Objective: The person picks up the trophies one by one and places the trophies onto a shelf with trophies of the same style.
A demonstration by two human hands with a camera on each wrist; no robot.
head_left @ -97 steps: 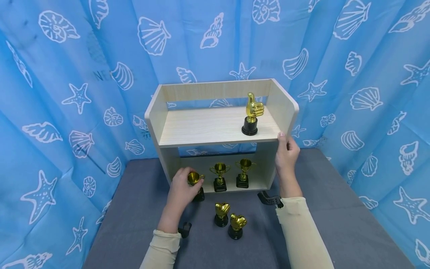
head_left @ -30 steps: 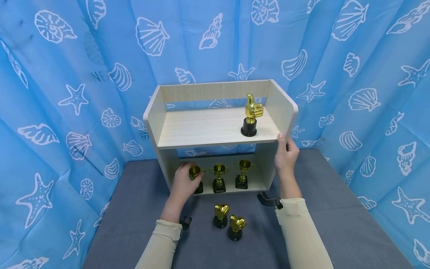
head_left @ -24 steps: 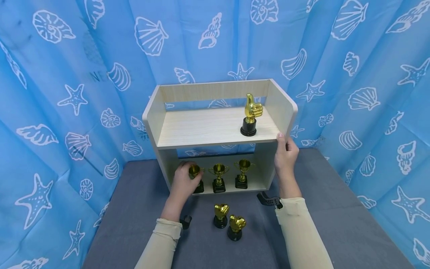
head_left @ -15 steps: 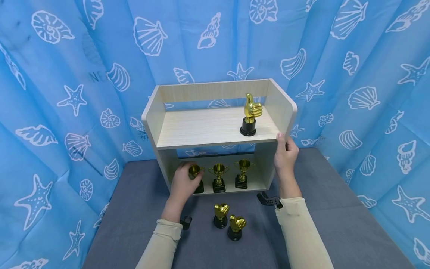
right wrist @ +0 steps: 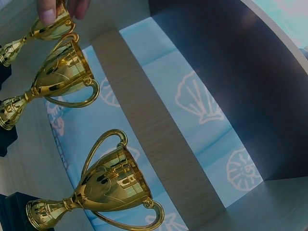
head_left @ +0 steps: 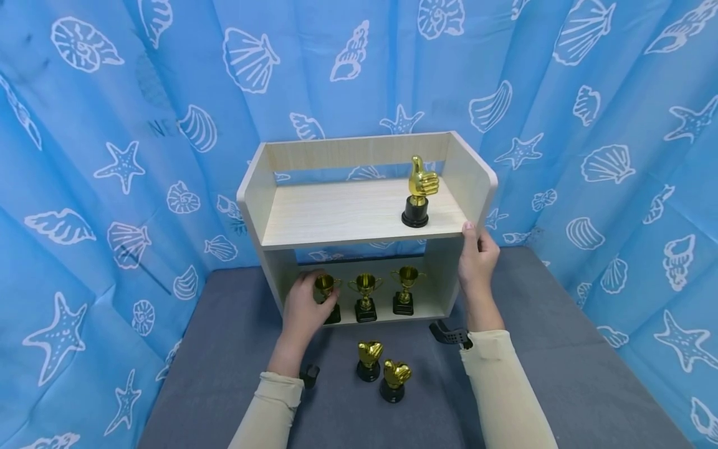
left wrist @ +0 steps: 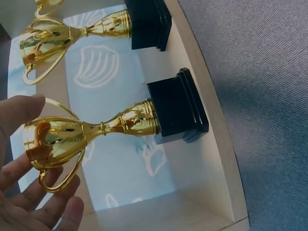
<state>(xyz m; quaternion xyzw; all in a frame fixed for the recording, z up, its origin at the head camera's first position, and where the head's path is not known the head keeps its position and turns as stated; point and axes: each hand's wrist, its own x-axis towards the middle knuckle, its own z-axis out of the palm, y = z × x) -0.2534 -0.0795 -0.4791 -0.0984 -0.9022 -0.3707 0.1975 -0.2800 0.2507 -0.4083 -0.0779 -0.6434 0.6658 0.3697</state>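
In the head view, my left hand (head_left: 303,308) is around the leftmost gold trophy cup (head_left: 325,287) on the lower shelf. The left wrist view shows its fingers (left wrist: 53,207) spread loosely about that upright cup, the thumb by one handle and fingertips by the other. The cup's black base (left wrist: 175,106) stands near the board's front edge. A middle trophy cup (head_left: 366,287) and a right trophy cup (head_left: 407,280) stand beside it. My right hand (head_left: 478,259) grips the right side panel of the small wooden shelf (head_left: 353,212), thumb on its front edge.
A gold thumbs-up trophy (head_left: 417,193) stands on the upper board's right. Two more thumbs-up trophies, a left one (head_left: 369,358) and a right one (head_left: 395,377), stand on the grey cloth (head_left: 224,374) before the shelf. A blue shell-print curtain (head_left: 168,125) hangs behind.
The left cup went from the shelf's front edge to standing on the lower board, in line with the others. My left fingers have just loosened around it. My right hand kept its place.
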